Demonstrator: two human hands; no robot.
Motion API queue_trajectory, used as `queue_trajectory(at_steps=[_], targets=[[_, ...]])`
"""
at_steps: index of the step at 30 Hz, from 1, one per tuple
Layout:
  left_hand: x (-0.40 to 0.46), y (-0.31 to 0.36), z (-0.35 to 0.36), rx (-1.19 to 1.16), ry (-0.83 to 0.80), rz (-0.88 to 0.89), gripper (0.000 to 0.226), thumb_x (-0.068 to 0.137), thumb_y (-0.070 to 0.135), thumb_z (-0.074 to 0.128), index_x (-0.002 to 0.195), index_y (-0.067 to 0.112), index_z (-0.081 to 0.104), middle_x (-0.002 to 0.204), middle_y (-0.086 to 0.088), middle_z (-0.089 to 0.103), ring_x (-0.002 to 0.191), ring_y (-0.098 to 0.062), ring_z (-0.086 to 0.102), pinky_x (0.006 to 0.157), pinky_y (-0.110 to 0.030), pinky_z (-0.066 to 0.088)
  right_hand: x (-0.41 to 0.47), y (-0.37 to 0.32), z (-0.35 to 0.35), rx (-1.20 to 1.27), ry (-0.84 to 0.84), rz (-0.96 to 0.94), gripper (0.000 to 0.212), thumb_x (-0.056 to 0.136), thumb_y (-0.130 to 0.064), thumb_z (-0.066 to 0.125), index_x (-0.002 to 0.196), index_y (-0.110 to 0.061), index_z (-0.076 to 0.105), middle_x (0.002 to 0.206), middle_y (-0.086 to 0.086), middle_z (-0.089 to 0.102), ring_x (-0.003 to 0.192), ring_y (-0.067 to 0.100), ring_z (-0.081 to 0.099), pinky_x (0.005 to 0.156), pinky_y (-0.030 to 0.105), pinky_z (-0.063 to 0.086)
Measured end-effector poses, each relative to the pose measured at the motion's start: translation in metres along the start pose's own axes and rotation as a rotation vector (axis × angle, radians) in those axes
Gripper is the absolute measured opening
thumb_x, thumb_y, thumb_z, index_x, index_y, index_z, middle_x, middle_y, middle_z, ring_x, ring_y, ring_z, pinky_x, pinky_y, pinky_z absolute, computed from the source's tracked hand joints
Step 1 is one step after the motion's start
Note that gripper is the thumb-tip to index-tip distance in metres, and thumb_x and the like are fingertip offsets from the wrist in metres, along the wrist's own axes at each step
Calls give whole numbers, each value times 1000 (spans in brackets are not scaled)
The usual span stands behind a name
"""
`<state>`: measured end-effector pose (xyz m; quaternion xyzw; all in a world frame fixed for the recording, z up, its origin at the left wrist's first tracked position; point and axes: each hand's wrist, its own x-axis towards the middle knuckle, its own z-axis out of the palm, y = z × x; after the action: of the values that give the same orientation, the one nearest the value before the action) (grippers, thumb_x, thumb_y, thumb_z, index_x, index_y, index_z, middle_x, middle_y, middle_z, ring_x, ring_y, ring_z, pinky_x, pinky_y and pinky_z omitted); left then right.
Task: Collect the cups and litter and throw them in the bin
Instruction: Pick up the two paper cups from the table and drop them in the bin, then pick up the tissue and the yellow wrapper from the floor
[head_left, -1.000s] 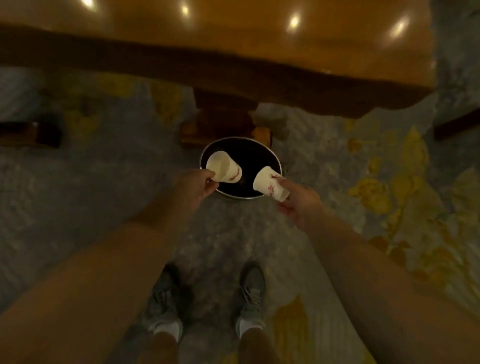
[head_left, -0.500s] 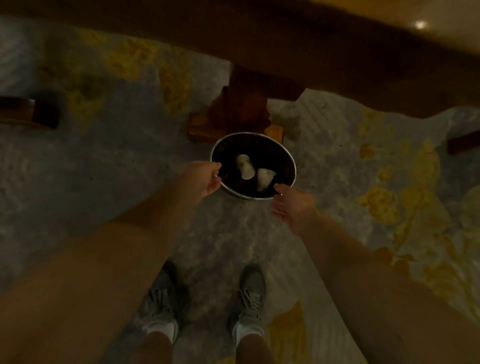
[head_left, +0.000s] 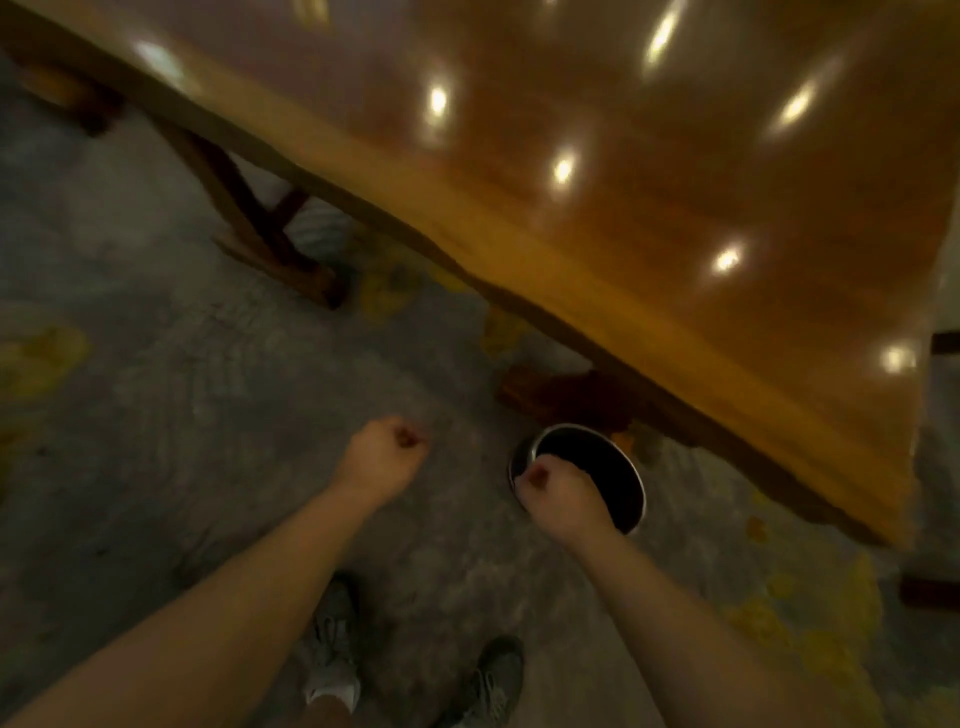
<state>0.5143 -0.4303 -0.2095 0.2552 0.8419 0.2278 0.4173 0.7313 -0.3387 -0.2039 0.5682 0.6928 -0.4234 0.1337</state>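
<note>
A round metal bin (head_left: 631, 470) with a dark inside stands on the floor beside the table's leg. Its contents are too dark to make out, and no cup shows. My right hand (head_left: 561, 493) hovers over the bin's near left rim, fingers curled into a loose fist with nothing in it. My left hand (head_left: 384, 457) is also curled shut and empty, over bare floor to the left of the bin. The frame is blurred by motion.
A large glossy wooden table (head_left: 649, 182) runs diagonally across the upper right, its edge overhanging the bin. Its dark wooden legs (head_left: 270, 228) stand at left and behind the bin. The floor (head_left: 182, 389) is grey with yellow patches. My shoes (head_left: 332, 654) are below.
Both cups left my hands and dropped into the bin. My hands then closed and drew back, the left moving off to the left. The view swung, so the table now fills the upper right.
</note>
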Motion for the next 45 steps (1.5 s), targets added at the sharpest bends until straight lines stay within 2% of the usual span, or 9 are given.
queue_trajectory(at_steps=[2,5,9,15,20,24,29,36,45], targets=[[-23,-7,-55,96,77,56,6,83,26,74,79,25,70,80,2,71,82,-17,68,67,-22,43,-20,-53,-7,-96,-19,-101,18,93,-39,60,89,-22,65,86,1,71,86,24,67,77,40,55],[-53,-23,-137,143,148,10,10,82,34,74,78,28,67,77,8,69,80,-15,69,68,-26,51,-51,-134,-11,-248,-44,-222,17,93,-40,60,89,-24,64,86,-3,69,84,19,66,70,36,53],[-91,-43,-238,162,248,-18,13,82,38,72,87,26,71,88,6,73,86,-16,68,76,-34,56,-89,-232,-13,-408,-36,-352,19,95,-38,60,94,-20,66,94,0,70,90,21,66,78,37,55],[-128,-80,-374,128,344,-21,16,84,41,68,90,26,70,92,6,72,89,-16,67,78,-34,56,-130,-365,4,-539,-12,-476,14,96,-39,60,96,-25,65,90,-7,67,83,12,65,79,38,59],[-146,-109,-468,116,414,-21,13,83,41,68,85,29,68,89,8,71,87,-14,66,76,-35,56,-145,-462,36,-585,27,-614,12,95,-41,61,90,-30,63,83,-10,64,75,6,62,73,35,59],[-144,-123,-526,108,509,-39,14,83,42,70,86,28,68,88,10,71,84,-12,65,69,-28,50,-145,-526,54,-583,15,-728,11,95,-41,61,93,-30,64,87,-10,66,78,6,63,73,31,59],[-116,-132,-578,45,592,-82,16,83,42,72,88,28,69,88,10,70,84,-12,65,75,-31,55,-123,-596,66,-569,-18,-824,13,95,-39,61,99,-27,66,94,-9,66,84,8,64,78,32,59],[-22,-109,-658,88,679,-103,15,81,41,74,82,27,68,82,11,70,78,-11,65,72,-31,56,-40,-713,61,-576,-124,-894,16,96,-38,61,104,-26,67,100,-8,67,90,8,65,86,35,58],[115,-64,-757,145,645,-93,17,81,44,70,85,28,69,82,11,69,78,-10,65,71,-32,57,62,-864,25,-698,-215,-889,21,98,-35,58,109,-21,68,105,-1,70,96,16,67,88,39,58]])
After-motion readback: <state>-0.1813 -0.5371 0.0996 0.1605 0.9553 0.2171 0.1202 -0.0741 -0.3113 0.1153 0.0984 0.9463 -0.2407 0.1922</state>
